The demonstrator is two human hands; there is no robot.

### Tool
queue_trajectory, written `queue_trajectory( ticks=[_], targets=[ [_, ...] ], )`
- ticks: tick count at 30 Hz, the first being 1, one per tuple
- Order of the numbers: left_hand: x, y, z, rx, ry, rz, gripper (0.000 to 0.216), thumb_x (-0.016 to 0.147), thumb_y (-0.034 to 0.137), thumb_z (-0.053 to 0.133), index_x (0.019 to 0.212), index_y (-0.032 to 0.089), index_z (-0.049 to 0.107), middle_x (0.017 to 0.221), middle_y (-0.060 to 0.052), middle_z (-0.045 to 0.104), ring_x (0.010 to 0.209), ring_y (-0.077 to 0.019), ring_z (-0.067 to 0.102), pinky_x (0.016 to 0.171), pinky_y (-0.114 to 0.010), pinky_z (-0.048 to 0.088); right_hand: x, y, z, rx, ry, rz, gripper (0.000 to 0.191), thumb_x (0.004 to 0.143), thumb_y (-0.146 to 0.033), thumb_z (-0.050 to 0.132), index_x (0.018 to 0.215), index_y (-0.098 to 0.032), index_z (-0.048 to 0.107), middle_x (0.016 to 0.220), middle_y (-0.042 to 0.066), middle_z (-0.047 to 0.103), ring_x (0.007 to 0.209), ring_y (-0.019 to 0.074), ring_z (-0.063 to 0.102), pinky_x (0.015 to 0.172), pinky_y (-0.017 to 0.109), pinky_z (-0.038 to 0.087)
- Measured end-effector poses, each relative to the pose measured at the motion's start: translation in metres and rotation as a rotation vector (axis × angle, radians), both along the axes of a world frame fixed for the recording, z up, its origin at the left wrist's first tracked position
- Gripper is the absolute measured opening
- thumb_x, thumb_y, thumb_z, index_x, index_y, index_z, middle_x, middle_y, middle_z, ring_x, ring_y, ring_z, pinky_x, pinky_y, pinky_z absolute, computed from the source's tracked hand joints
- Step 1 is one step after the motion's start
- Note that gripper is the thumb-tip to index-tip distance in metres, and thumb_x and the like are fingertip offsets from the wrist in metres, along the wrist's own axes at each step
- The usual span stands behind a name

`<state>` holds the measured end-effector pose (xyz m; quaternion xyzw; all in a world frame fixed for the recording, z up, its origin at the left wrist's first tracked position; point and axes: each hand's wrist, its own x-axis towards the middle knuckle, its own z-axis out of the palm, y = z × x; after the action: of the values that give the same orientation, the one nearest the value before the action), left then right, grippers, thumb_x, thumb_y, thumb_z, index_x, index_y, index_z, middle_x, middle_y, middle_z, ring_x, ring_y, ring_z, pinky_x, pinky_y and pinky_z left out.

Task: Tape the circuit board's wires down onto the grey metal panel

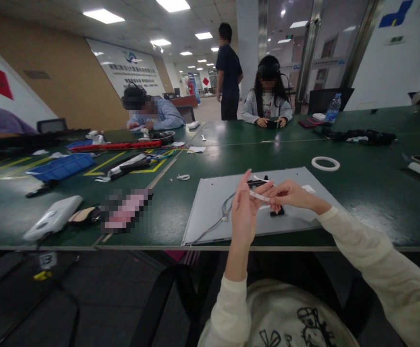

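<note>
From where I stand, the white strip (259, 196) is up in the air, stretched between the person's two hands above a grey panel (211, 200). The right hand (285, 195) pinches one end between its fingers. The left hand (243, 207) is raised, with the strip's other end against it; I can't tell whether those fingers grip it or merely touch it.

The strip looks like thin tape: I'd expect it to weigh almost nothing, bend easily, and perhaps cling to skin or curl on itself. Both ends seem the sensible places to take hold, pinched lightly so the middle stays flat.

The panel lies flat near the edge of the green tabletop (292, 150), and looks stiff and smooth. A grey cable (210, 227) trails over it, and a white ring (325, 168) lies just beyond its far right side. Further left sits a blue bin (62, 167). Across the way, a seated person (266, 103) holds something dark; another person (228, 72) stands behind, under bright ceiling lights (103, 16).
</note>
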<state>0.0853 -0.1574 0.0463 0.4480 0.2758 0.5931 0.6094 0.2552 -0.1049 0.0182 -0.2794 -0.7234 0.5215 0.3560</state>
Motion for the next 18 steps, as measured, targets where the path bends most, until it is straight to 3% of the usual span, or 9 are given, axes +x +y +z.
queue_trajectory(
  ticks=[3,7,13,18],
  targets=[
    [-0.004,-0.005,0.013,-0.043,-0.074,-0.063,0.069,0.091,0.058,0.041,0.149,0.025,0.023,0.117,-0.013,0.067,0.114,-0.0235,0.061,0.095,-0.039,0.047,0.002,0.003,-0.002,-0.022,0.042,-0.026,0.028,0.076,-0.042,0.072,0.076,-0.014,0.071,0.058,0.001,0.064,0.051,0.0095,0.059,0.051,0.021,0.05],
    [-0.006,-0.004,0.017,-0.086,-0.129,-0.015,0.065,0.091,0.059,0.038,0.148,0.028,0.025,0.13,-0.012,0.06,0.123,-0.0229,0.054,0.099,-0.039,0.044,0.006,0.003,0.001,-0.043,0.039,-0.064,0.024,0.076,-0.038,0.072,0.077,-0.015,0.072,0.058,0.001,0.064,0.051,0.0088,0.059,0.05,0.019,0.049],
    [-0.019,0.016,-0.001,-0.046,-0.243,0.143,0.052,0.096,0.048,0.032,0.144,0.026,0.032,0.141,-0.01,0.049,0.13,-0.0185,0.047,0.104,-0.034,0.04,0.009,0.002,0.002,-0.021,0.072,-0.095,0.024,0.076,-0.038,0.072,0.073,-0.014,0.072,0.055,0.0,0.062,0.047,0.0082,0.057,0.048,0.019,0.047],
    [-0.008,0.021,-0.015,-0.1,-0.268,0.018,0.044,0.092,0.044,0.048,0.125,0.015,0.055,0.133,-0.015,0.057,0.126,-0.0232,0.052,0.107,-0.037,0.038,0.003,0.001,-0.001,-0.08,0.054,-0.059,0.027,0.077,-0.04,0.071,0.079,-0.013,0.072,0.063,0.003,0.067,0.053,0.0096,0.062,0.052,0.019,0.051]
  ],
)
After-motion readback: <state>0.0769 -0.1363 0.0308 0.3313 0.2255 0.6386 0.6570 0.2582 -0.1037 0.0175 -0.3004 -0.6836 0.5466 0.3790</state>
